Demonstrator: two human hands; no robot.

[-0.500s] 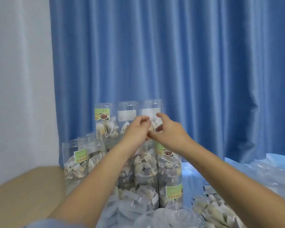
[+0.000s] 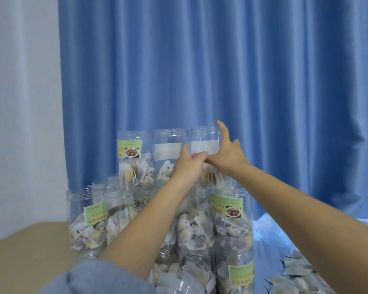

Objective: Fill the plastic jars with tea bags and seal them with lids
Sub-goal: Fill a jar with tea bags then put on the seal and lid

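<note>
Here the left hand (image 2: pixel 187 166) covers part of the stacked jars (image 2: pixel 204 145), fingers curled against the top-right one — whether they pinch anything is hard to tell. The jars are clear, half full of tea bags (image 2: pixel 136 172), lidless up top. The right hand (image 2: pixel 226 153) rests on that jar, fingers spread. Loose tea bags lie cut off bottom right.

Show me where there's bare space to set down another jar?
The tan tabletop left of the stacked jars, up to the white wall, is bare. The right is crowded: loose tea bags and clear plastic sheeting beside the stack.
</note>
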